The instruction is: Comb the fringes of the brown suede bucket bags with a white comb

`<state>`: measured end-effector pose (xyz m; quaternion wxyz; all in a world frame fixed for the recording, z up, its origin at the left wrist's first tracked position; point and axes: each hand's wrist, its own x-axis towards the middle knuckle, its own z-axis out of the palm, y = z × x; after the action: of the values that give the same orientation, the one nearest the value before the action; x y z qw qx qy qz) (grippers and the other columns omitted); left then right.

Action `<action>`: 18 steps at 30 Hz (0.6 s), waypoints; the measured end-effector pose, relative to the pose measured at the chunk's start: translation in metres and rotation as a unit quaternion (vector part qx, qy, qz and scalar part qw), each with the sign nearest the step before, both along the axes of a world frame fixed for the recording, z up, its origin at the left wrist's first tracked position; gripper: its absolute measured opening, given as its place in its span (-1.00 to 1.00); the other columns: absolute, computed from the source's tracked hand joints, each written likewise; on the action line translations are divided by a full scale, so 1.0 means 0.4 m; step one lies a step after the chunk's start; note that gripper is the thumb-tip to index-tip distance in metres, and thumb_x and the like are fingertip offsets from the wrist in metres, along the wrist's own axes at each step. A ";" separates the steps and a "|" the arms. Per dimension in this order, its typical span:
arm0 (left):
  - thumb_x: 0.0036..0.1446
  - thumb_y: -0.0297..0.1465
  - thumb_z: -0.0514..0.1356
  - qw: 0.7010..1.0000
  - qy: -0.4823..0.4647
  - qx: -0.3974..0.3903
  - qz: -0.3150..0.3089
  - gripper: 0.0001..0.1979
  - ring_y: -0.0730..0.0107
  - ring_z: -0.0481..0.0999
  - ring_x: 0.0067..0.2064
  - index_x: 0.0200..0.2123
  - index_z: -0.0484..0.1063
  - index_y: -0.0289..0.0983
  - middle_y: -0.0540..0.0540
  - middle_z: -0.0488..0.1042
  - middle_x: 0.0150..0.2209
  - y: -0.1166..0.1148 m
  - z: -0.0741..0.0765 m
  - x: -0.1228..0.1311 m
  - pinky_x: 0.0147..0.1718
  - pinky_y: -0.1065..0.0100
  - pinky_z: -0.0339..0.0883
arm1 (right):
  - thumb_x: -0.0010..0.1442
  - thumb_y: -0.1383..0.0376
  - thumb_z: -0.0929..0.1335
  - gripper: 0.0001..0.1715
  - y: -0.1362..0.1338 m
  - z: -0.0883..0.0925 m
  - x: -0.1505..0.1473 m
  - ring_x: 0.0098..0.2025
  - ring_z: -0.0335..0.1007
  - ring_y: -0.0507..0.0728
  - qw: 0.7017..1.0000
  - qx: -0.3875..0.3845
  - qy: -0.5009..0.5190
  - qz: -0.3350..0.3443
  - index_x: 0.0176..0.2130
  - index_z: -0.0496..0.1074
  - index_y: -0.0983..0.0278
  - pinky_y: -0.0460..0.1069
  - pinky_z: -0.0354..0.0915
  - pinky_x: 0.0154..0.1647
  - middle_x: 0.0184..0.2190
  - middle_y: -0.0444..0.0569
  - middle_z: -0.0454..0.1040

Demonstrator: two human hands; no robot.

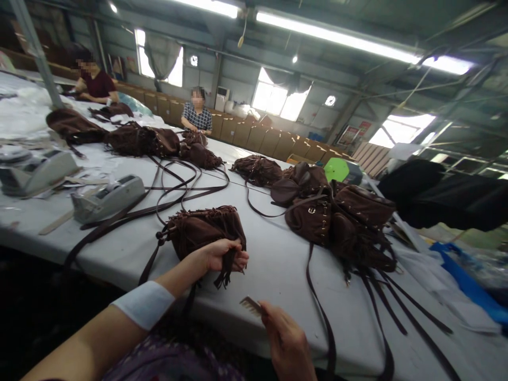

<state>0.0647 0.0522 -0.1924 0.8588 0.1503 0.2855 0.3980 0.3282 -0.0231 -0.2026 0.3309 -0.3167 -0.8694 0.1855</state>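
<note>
A dark brown fringed bag (198,227) lies on the white table in front of me, its long strap trailing off to the left. At the bag's right end, my left hand (226,256) has its fingers curled around a bunch of the brown fringe (225,270), whose loose ends hang below the palm. My right hand (288,338) is lower and nearer to me, closed on one end of a pale comb (251,305). The comb's teeth point down and left, apart from the bag and the fringe.
Several brown bags (317,211) are heaped at the right, straps hanging over the table edge. More bags (143,140) lie farther left. Two grey tape dispensers (109,198) stand on the left. Two people (197,116) work across the table (270,254). Cardboard boxes (254,136) line the back.
</note>
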 end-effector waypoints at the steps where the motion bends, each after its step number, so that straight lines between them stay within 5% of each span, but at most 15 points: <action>1: 0.16 -0.43 0.09 1.000 -0.006 -0.003 -0.009 -0.81 0.30 0.53 -0.42 -0.49 0.34 -0.34 -0.19 0.53 -0.47 -0.006 0.001 -0.002 -0.33 0.27 0.38 | 0.31 0.36 0.24 -0.64 0.013 0.012 -0.013 -0.26 0.49 0.12 1.000 0.023 0.002 0.008 0.07 0.40 0.17 -0.03 0.41 -0.25 -0.27 0.00 0.55; 4: 0.16 -0.44 0.06 0.999 -0.022 -0.014 -0.030 -0.79 0.13 0.58 -0.19 -0.31 0.44 -0.48 -0.36 0.58 -0.29 -0.020 0.010 -0.006 -0.09 0.16 0.34 | 0.29 0.41 0.26 -0.62 0.052 0.042 -0.077 -0.27 0.43 0.10 0.996 0.081 0.034 0.022 0.07 0.39 0.15 -0.03 0.36 -0.24 -0.30 -0.03 0.50; 8: 0.18 -0.47 0.03 0.998 -0.052 -0.014 -0.016 -0.74 0.17 0.58 -0.14 -0.22 0.45 -0.52 -0.33 0.60 -0.24 -0.036 0.023 -0.010 -0.05 0.21 0.33 | 0.30 0.42 0.25 -0.62 0.080 0.031 -0.180 -0.23 0.41 0.10 0.990 0.113 0.075 0.036 0.06 0.40 0.14 -0.02 0.34 -0.20 -0.27 -0.03 0.49; 13: 0.17 -0.47 0.07 0.995 -0.088 -0.028 0.027 -0.79 0.16 0.60 -0.19 -0.32 0.46 -0.48 -0.32 0.60 -0.29 -0.039 0.026 -0.011 -0.02 0.21 0.33 | 0.31 0.40 0.18 -0.65 0.047 -0.040 -0.246 -0.32 0.39 0.07 0.997 0.019 0.045 0.053 -0.05 0.46 0.17 -0.09 0.29 -0.31 -0.37 -0.05 0.44; 18: 0.22 -0.40 0.09 0.990 -0.109 -0.064 0.064 -0.74 0.20 0.59 -0.34 -0.53 0.34 -0.33 -0.20 0.55 -0.47 -0.041 0.013 0.010 -0.20 0.20 0.42 | 0.23 0.45 0.15 -0.62 -0.001 -0.075 -0.211 -0.38 0.35 0.07 0.996 -0.027 -0.015 0.080 -0.14 0.46 0.19 -0.11 0.21 -0.39 -0.44 -0.08 0.39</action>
<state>0.0687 0.0359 -0.1872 0.8654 0.0324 0.2243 0.4468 0.2438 -0.0233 -0.2324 0.2927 -0.2577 -0.8916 0.2301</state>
